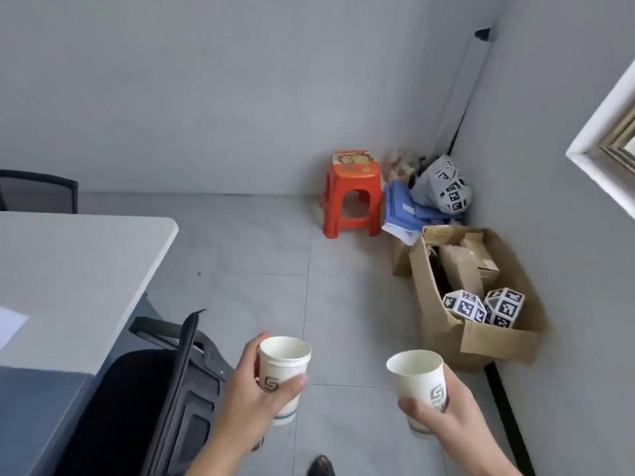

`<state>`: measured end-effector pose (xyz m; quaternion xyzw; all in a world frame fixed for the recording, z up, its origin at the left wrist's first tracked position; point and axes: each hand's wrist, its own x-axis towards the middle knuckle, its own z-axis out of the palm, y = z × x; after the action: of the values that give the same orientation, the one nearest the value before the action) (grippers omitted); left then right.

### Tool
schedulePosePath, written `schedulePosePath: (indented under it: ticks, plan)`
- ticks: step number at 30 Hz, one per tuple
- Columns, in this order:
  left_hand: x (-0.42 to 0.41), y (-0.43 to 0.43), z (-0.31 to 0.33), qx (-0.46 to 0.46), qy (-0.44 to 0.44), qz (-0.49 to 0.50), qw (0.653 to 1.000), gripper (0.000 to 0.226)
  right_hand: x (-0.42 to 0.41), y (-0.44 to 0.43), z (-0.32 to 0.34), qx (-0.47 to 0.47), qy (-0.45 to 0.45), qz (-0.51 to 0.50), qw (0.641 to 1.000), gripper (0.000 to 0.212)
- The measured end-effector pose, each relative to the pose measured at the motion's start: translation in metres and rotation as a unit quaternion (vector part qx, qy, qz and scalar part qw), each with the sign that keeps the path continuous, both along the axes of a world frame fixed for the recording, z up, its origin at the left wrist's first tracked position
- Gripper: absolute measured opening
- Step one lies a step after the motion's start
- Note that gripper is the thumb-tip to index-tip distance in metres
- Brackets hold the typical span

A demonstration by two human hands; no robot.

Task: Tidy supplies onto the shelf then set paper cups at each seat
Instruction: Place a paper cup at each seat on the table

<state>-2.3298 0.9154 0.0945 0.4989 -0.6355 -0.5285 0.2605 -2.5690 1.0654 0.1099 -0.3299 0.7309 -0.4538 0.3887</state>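
Two paper cups are held upright in the air above the tiled floor (pixel 275 262), one in each hand, both apparently empty and both printed with a dark logo. The left paper cup (pixel 283 372) is wrapped by the left hand (pixel 254 396), with the thumb laid across the logo and the fingers curled round the far side; the right paper cup (pixel 421 386) is gripped low on its wall by the right hand (pixel 443 417), thumb in front and fingers behind. Both hands are closed round their cups without crushing them. The step in hand is judged to be the carrying of cups to the seats. It is best done with the cups kept level and the squeeze kept light, since thin paper walls buckle easily. The white surface (pixel 79 269) lies to the left, with a black office chair (pixel 161 407) tucked beside it, so a cup should be set down well in from the edge. A red plastic stool (pixel 354 194) and an open cardboard box (pixel 474 297) stand near the far corner.
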Motion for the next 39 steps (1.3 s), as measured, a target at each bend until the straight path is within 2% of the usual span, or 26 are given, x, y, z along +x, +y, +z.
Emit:
schedulePosePath:
  ticks: [6, 10, 13, 18, 20, 24, 29, 36, 39]
  plan:
    - [-0.046, -0.112, 0.019, -0.014, 0.001, 0.008, 1.000, 0.077, -0.060, -0.106, -0.002, 0.023, 0.014, -0.016, 1.000, 0.059]
    - [-0.064, -0.178, 0.005, 0.002, -0.012, 0.061, 0.998, 0.075, -0.106, -0.194, -0.020, 0.028, 0.012, 0.003, 1.000, 0.055]
    - [-0.080, -0.228, -0.006, 0.009, -0.019, 0.114, 0.993, 0.076, -0.141, -0.275, -0.031, 0.024, -0.002, 0.027, 0.999, 0.044]
    - [-0.108, -0.316, 0.007, 0.020, -0.022, 0.201, 0.979, 0.076, -0.182, -0.433, -0.027, 0.018, -0.005, 0.116, 0.993, 0.035]
    - [-0.112, -0.345, 0.011, 0.023, -0.016, 0.243, 0.970, 0.073, -0.185, -0.499, -0.023, 0.023, 0.000, 0.177, 0.984, 0.044]
    - [-0.095, -0.373, 0.007, 0.046, -0.009, 0.352, 0.935, 0.075, -0.158, -0.617, -0.008, 0.010, -0.001, 0.294, 0.956, 0.054]
    - [-0.042, -0.404, -0.012, 0.059, -0.025, 0.471, 0.880, 0.072, -0.082, -0.728, -0.011, -0.004, -0.013, 0.370, 0.929, 0.055]
    - [0.044, -0.497, -0.001, 0.037, -0.039, 0.509, 0.859, 0.072, 0.043, -0.808, -0.004, -0.002, -0.023, 0.446, 0.895, 0.060]
    - [0.072, -0.541, 0.007, 0.030, -0.020, 0.512, 0.858, 0.068, 0.081, -0.855, 0.002, -0.001, -0.008, 0.486, 0.874, 0.074]
